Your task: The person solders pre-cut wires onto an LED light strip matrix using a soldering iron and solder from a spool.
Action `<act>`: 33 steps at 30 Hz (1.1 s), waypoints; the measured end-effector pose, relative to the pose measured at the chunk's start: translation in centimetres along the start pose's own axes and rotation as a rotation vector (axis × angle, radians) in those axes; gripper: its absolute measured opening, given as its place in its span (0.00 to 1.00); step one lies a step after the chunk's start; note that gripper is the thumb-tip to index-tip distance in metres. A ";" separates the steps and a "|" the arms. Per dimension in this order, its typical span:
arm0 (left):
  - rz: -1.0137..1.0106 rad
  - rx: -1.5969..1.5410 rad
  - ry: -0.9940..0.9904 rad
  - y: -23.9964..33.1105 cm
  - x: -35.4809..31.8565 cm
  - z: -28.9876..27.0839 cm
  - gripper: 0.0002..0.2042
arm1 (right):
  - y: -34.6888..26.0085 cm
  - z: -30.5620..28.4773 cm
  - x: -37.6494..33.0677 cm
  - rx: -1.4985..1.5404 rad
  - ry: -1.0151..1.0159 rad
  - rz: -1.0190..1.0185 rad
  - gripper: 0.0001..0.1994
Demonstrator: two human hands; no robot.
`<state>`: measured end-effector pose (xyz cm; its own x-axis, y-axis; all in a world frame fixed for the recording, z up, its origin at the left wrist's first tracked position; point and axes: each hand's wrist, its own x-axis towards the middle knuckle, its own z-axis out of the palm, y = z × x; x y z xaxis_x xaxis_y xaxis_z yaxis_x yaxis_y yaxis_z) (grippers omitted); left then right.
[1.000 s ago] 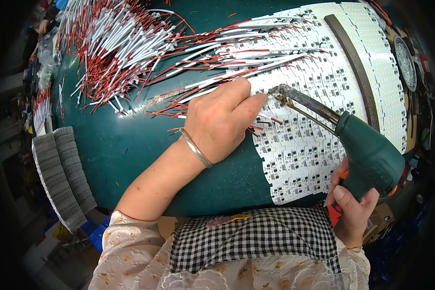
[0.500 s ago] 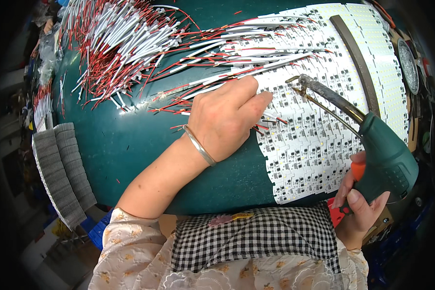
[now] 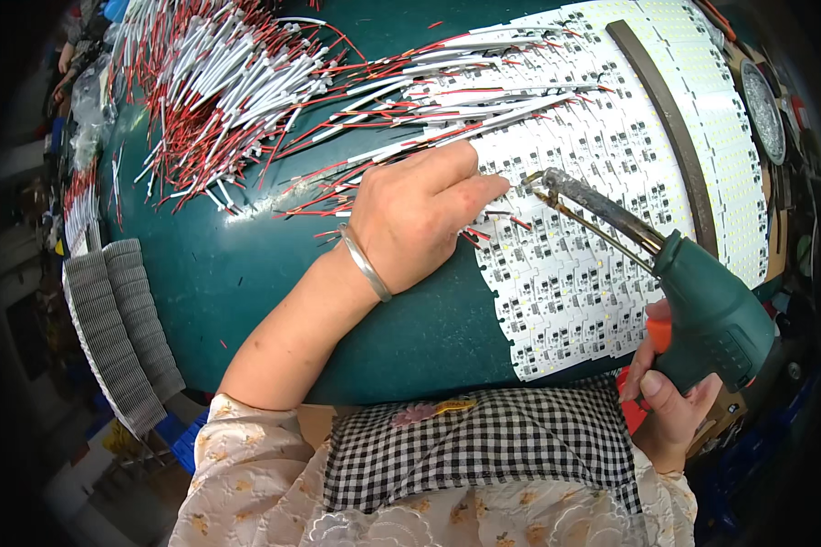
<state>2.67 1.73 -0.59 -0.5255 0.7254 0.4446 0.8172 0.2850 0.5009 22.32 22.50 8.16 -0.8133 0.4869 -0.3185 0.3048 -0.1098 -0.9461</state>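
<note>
Over the near-left part of the white circuit boards (image 3: 566,301), my left hand (image 3: 415,205) is closed in a pinch. What its fingertips hold is hidden from above. Red, black and white-sleeved wires (image 3: 520,221) pass beneath this hand, and their ends stick out beside the thumb. My right hand (image 3: 670,397) grips the handle of a green soldering gun (image 3: 711,305) with an orange trigger. The gun's metal tip points left, just above the boards and close to my left fingertips. A small gap shows between tip and fingers.
A large heap of red and white wires (image 3: 237,91) covers the far left of the green table (image 3: 246,301). More wires lie across the boards' far side. A dark curved bar (image 3: 670,118) rests on the boards. Grey ribbed strips (image 3: 119,328) sit at the left edge, a round metal dish (image 3: 762,109) at right.
The soldering gun has moved left and slightly down, bringing its tip nearer my left fingertips. My left hand stays pinched over the boards. The whole view has shifted a little.
</note>
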 end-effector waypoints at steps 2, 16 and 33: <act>0.009 -0.005 -0.002 -0.1 -0.1 0.1 0.20 | 0.1 0.0 0.0 0.012 0.012 0.015 0.33; 0.054 0.060 0.035 0.1 -0.3 0.2 0.18 | 1.0 -1.5 -0.5 -0.174 -0.193 0.026 0.28; 0.104 0.112 0.043 0.4 -0.4 0.2 0.20 | -1.1 -1.0 0.2 0.105 0.024 0.026 0.36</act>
<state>3.25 1.70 -0.72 -0.4448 0.7274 0.5225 0.8875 0.2798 0.3661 22.31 23.56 9.23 -0.7933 0.5033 -0.3426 0.2710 -0.2121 -0.9389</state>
